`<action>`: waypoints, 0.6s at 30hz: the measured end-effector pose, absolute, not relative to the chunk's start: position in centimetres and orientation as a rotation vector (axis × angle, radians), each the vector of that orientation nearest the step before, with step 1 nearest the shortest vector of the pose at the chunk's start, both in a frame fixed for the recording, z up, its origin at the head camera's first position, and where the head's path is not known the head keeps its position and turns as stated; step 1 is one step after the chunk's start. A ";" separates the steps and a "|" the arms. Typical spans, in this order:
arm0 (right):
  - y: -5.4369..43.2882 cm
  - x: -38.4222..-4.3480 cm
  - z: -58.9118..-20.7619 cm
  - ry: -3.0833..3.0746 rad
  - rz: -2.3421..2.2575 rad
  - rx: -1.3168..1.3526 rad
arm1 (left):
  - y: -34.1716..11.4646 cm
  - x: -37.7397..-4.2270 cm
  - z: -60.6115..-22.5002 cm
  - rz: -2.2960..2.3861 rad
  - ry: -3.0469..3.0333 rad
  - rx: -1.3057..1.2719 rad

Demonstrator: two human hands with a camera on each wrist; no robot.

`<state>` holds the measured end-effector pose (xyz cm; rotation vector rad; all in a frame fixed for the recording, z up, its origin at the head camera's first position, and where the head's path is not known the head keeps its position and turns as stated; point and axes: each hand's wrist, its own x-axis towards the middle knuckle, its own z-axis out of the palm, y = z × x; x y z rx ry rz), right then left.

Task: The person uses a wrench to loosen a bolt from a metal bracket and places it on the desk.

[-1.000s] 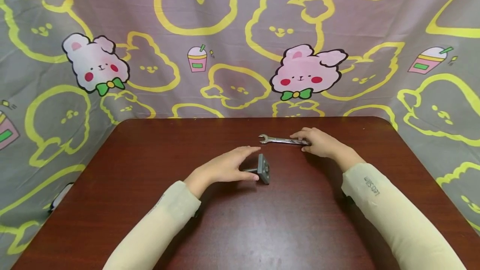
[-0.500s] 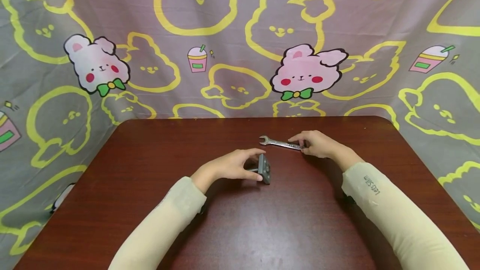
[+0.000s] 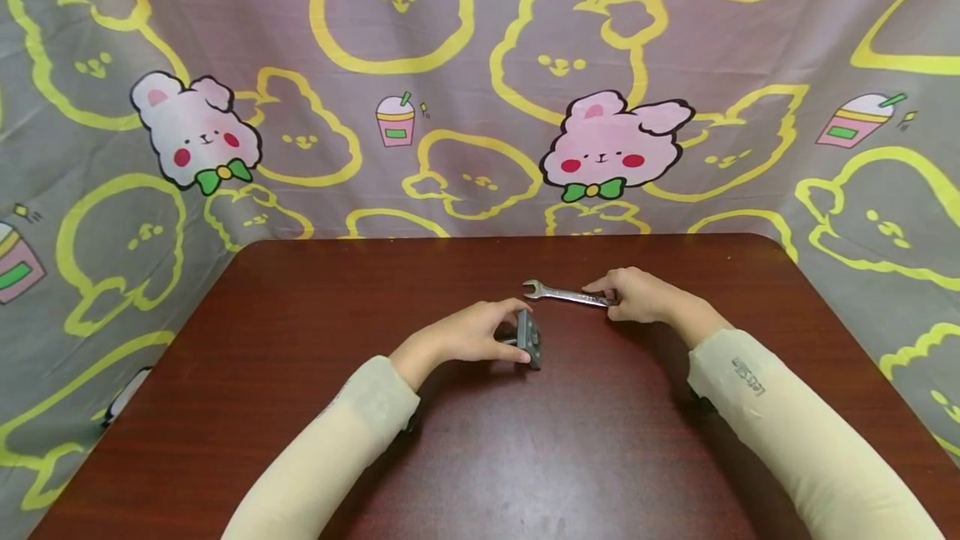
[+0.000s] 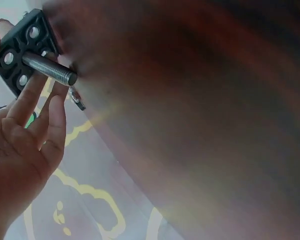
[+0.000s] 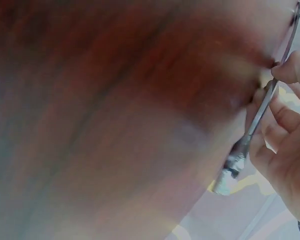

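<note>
Wrench [image 3: 567, 296] in the right hand [image 3: 642, 294], square plate [image 3: 528, 338] in the left hand [image 3: 474, 335]

Both hands reach over a dark reddish-brown bench [image 3: 487, 457]. The right hand's grip pinches the wrench close to one end, thumb and fingers nearly together on its thin shaft. The wrench lies towards the far side of the bench, its forked end pointing left; whether it touches the surface, I cannot tell.

The left hand's grip is parted about as wide as the dark square plate, holding it with the thumb at the near edge and a finger at the far edge. The plate stands on edge, nearer the person than the wrench and apart from it. A threaded rod [image 4: 49, 68] juts from its face towards the palm.

Dark lettering on the cream right sleeve [image 3: 810, 448] appears to read "LetsSlim". Marks on the wrench's shaft are too small to read. Behind hangs a grey cloth [image 3: 442, 102] printed with yellow animal outlines.
</note>
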<state>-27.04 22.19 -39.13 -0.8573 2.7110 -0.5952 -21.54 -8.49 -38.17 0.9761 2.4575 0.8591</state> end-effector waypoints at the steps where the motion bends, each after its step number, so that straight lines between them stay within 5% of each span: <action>1: 22.2 -27.0 -39.1 2.703 -0.604 -0.869 | -8.4 -21.5 -38.1 0.859 2.461 0.975; 18: 22.7 -26.6 -38.9 2.697 -0.800 -0.887 | -7.6 -20.7 -37.7 0.837 2.500 0.845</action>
